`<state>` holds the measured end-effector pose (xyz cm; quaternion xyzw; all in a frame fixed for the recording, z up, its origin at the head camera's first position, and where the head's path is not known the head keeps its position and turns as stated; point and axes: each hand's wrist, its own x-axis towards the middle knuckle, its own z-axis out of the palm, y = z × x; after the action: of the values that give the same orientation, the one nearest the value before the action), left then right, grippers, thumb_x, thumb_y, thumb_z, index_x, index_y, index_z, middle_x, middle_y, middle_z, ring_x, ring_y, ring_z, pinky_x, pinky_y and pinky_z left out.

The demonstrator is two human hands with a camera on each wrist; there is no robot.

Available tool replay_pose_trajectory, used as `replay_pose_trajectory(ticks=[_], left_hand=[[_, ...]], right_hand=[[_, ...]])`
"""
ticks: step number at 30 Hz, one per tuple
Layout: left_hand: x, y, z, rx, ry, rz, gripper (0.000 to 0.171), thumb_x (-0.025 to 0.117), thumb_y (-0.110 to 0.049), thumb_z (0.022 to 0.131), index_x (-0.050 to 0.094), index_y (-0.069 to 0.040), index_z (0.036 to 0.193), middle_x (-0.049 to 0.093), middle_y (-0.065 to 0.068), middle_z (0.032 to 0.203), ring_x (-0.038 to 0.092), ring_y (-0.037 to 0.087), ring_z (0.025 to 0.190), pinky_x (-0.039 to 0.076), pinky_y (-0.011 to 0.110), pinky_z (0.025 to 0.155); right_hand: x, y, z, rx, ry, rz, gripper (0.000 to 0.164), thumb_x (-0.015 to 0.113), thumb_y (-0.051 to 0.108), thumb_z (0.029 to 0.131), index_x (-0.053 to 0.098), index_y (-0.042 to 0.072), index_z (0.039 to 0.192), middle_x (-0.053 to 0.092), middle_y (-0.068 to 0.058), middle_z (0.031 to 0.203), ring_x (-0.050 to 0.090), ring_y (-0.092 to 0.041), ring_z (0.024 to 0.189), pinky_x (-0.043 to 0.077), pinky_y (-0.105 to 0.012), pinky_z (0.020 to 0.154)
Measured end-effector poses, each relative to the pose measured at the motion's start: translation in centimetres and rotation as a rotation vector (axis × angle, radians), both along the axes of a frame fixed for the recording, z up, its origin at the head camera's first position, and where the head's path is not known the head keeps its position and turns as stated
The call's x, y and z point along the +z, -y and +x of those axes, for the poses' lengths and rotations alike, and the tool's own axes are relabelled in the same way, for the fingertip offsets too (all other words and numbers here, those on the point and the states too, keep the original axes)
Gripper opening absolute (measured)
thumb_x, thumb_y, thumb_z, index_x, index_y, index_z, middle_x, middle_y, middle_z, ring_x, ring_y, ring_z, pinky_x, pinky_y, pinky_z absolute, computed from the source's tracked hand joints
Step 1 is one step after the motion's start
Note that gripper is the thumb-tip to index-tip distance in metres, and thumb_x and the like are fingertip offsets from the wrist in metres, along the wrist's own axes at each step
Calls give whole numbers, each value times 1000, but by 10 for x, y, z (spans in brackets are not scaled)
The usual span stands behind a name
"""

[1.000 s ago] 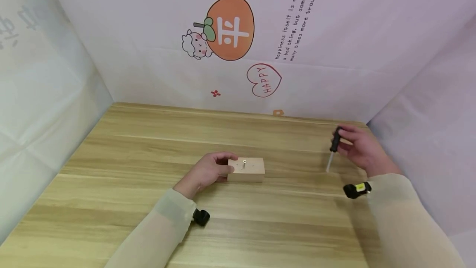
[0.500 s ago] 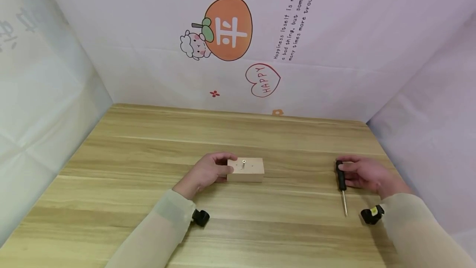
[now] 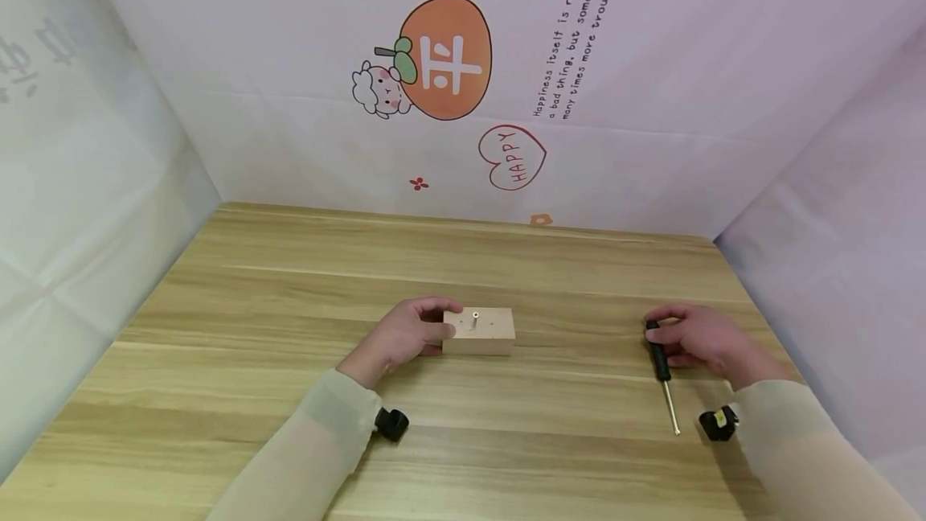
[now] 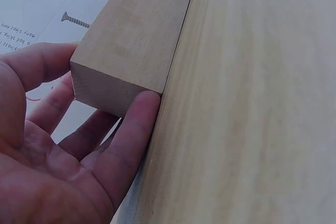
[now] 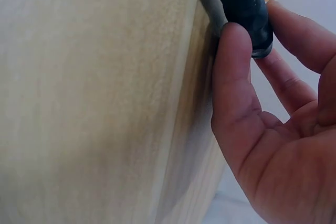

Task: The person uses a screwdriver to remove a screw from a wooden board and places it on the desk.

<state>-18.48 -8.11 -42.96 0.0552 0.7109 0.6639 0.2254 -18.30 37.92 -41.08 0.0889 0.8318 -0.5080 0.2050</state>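
Observation:
A pale wooden block (image 3: 495, 344) lies on the table, a countersunk screw (image 3: 475, 317) standing up from its top face between small dark holes. My left hand (image 3: 412, 336) grips the block's left end. In the left wrist view its fingers (image 4: 131, 135) press opposite sides of the block, with the screw (image 4: 76, 20) jutting out beyond. Off to the right, my right hand (image 3: 705, 344) pinches the handle end of a black-handled screwdriver (image 3: 659, 360), its metal shaft pointing toward me. In the right wrist view, fingertips touch both sides of the handle (image 5: 239, 3); the shaft is hidden there.
The wood-grain table (image 3: 304, 264) meets a printed white wall sheet (image 3: 304, 135) at its back edge. Plain white sheets close in the left and right sides (image 3: 854, 280). Black wrist cameras (image 3: 391, 424) sit below each hand.
My right hand has come toward me with the screwdriver, lowering it and swinging its tip to point toward me. My left hand and the block have stayed put.

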Motion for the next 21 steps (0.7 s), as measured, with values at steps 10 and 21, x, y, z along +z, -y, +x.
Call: replay_pose_trajectory(ticks=[10, 21], left_hand=[[0, 0, 1, 0, 0, 3, 30, 71, -3, 92, 70, -11, 121, 57, 9, 120, 57, 23, 99, 56, 39, 80], [-1, -1, 0, 10, -3, 5, 30, 71, -2, 92, 71, -12, 121, 57, 10, 119, 57, 24, 97, 57, 39, 79]], right_hand=[[-4, -1, 0, -2, -14, 35, 55, 72, 9, 93, 47, -9, 138, 67, -6, 98, 66, -21, 79, 58, -40, 67], [28, -17, -10, -188, -16, -53, 60, 58, 23, 103, 33, -8, 148, 53, -11, 111, 63, -17, 83, 57, -38, 79]])
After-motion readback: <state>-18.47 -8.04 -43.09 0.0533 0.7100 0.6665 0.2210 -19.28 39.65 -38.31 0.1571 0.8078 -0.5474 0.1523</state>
